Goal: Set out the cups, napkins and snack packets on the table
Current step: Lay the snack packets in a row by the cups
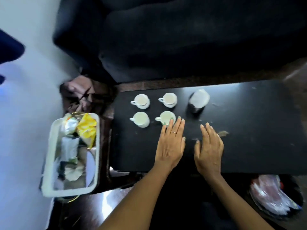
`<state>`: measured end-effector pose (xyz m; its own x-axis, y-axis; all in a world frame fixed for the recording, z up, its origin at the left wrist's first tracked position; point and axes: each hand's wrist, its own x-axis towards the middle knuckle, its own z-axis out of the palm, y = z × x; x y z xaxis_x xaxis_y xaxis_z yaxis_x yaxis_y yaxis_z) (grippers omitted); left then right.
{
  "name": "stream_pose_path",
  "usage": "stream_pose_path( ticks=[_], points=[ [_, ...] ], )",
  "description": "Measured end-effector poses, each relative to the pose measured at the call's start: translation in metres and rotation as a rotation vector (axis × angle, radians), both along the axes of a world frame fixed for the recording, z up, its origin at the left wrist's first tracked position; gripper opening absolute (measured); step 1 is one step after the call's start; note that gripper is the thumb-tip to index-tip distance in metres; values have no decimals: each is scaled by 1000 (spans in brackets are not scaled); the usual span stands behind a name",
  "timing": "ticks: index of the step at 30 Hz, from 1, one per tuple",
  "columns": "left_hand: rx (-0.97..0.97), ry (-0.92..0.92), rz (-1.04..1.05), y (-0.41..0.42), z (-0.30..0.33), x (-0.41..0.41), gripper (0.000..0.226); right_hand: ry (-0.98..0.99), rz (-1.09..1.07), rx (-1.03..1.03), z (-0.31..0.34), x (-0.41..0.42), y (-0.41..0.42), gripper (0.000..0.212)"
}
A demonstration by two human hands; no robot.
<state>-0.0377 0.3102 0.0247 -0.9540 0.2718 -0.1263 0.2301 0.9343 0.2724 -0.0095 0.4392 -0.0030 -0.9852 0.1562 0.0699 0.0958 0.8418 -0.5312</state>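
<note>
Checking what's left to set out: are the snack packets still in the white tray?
Yes, in the tray: snack packets lie inside the white tray beside the table, none on it.

No legible text anywhere. Yellow snack packet (87, 128) in the white tray (49, 156) carries print, too blurred to read. Silver packet (69, 125) beside it likewise blurred. Four white cups (141, 98) on the black table (249, 130) are plain. Clear wrapped pack (198, 99) shows no readable label.
</note>
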Motion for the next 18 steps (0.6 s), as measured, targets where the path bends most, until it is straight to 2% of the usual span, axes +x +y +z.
stream_pose_path(
  ticks=[9, 18],
  points=[
    [22, 17, 425, -191, 3, 45, 58, -44, 364, -3, 17, -5, -175, 54],
    [94, 31, 856, -268, -40, 70, 59, -99, 702, -38, -5, -22, -299, 52]
  ],
)
